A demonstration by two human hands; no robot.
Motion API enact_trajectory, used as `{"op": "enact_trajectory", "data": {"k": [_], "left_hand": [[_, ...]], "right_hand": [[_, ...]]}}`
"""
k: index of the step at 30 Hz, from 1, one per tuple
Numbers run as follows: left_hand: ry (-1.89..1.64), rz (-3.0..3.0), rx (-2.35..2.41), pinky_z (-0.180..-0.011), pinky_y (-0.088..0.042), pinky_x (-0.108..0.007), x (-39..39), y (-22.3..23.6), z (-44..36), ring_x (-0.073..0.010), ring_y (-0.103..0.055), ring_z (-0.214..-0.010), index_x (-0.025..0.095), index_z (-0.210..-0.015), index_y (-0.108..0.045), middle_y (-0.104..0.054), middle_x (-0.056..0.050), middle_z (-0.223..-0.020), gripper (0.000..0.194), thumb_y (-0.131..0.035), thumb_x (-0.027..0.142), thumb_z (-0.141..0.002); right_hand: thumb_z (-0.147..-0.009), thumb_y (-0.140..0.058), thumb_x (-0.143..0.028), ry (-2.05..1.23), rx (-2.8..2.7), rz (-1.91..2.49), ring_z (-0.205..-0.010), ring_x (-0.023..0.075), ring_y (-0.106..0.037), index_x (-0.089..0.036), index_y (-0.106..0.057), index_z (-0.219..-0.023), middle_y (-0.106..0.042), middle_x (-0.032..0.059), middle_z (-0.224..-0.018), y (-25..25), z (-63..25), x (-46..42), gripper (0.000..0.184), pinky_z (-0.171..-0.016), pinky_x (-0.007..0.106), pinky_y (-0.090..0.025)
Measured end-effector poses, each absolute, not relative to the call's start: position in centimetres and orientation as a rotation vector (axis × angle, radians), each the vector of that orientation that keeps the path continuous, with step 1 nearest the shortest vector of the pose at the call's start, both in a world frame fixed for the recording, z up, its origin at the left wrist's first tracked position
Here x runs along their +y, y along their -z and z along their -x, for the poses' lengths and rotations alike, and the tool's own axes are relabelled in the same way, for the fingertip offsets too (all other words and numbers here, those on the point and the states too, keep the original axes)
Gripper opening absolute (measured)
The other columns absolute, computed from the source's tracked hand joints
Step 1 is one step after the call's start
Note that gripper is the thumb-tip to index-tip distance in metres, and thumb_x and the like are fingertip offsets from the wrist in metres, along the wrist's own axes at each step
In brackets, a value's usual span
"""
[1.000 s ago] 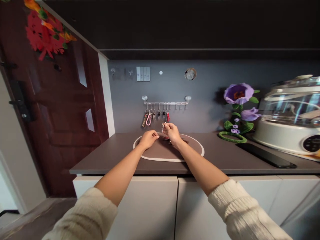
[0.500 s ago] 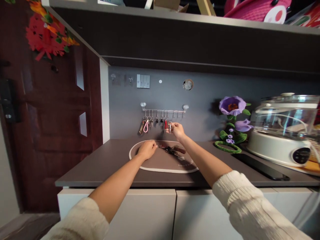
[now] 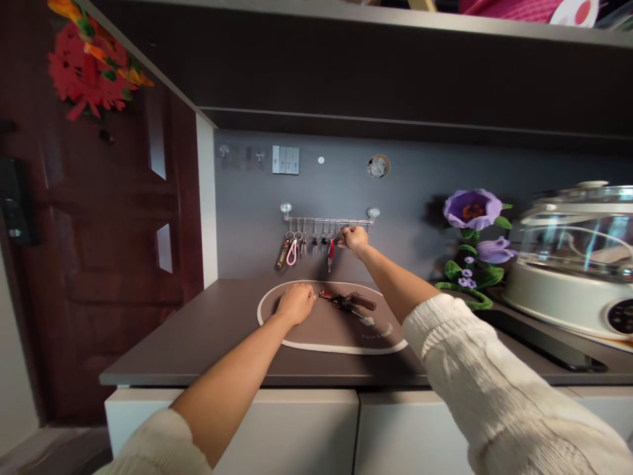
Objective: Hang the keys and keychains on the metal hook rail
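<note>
Hanging a small key ring (image 3: 341, 237) on the hook rail (image 3: 329, 220) appears to be the step in hand. The ring is pinched between the thumb and fingertips of the right hand (image 3: 355, 241), which is raised to the rail, just to the right of the red tag (image 3: 331, 249). Other keys are already hung farther left, among them a set with a pink loop (image 3: 292, 252). The left hand (image 3: 297, 305) is rested on the oval mat (image 3: 321, 335), fingers curled inward, near a bunch of keys (image 3: 350, 302) that is left lying on the mat. With the ring partly covered and the left palm turned from view, it cannot be told whether a hook has been caught, or whether anything is enclosed by the left fingers. By judgement, the next move calls for the ring's opening to be guided over a hook's tip and lowered until its weight is borne there, and only then for the pinch to be loosened. The hand should be drawn back cleanly, so that the red tag is not knocked.
</note>
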State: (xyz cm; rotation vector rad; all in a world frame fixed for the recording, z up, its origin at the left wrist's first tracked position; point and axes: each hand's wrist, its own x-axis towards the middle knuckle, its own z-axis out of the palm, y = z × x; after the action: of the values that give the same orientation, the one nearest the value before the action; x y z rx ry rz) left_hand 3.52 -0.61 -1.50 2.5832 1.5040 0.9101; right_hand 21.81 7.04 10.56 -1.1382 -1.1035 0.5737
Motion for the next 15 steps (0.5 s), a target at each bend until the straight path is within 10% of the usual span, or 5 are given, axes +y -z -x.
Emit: {"op": "enact_trajectory", "data": {"k": [15], "left_hand": [[-0.914, -2.610, 1.492, -0.078, -0.040, -0.030, -0.4, 1.6, -3.4, -0.0197, -0.057, -0.089, 0.019, -0.077, -0.061, -0.066, -0.008, -0.089, 0.019, -0.043, 0.025, -0.080]], "right_hand": [[-0.074, -0.057, -0.008, -0.525, -1.131, 1.163, -0.039, 0.0086, -0.049, -0.013, -0.054, -0.061, -0.046, -0.0016, -0.045, -9.9, -21.6, 8.4, 0.014, -0.036, 0.023, -0.047]]}}
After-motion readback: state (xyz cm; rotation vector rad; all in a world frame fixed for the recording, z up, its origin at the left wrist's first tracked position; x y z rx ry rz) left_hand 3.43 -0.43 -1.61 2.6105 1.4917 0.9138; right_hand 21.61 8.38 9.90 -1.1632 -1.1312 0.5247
